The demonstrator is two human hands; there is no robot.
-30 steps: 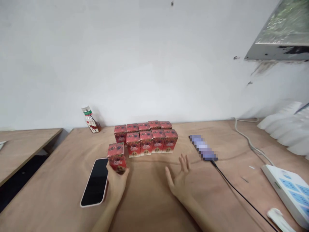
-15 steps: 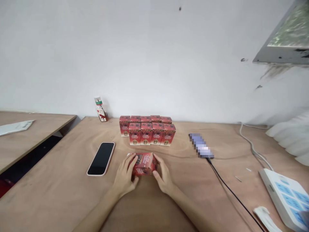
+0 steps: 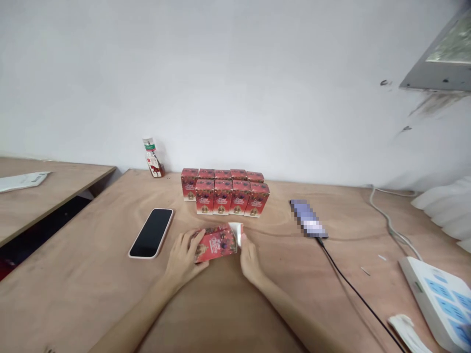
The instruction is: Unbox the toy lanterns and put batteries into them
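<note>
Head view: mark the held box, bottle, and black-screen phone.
Held box [image 3: 220,244]: head view, middle of its printed side.
Bottle [image 3: 153,162]: head view, on its label.
Black-screen phone [image 3: 151,234]: head view, middle of its screen.

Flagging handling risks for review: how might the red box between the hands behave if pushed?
The red box looks like thin card, so may dent if squeezed. Flat sides should discourage rolling. Its open, thin-looking flap probably bends easily.
</note>
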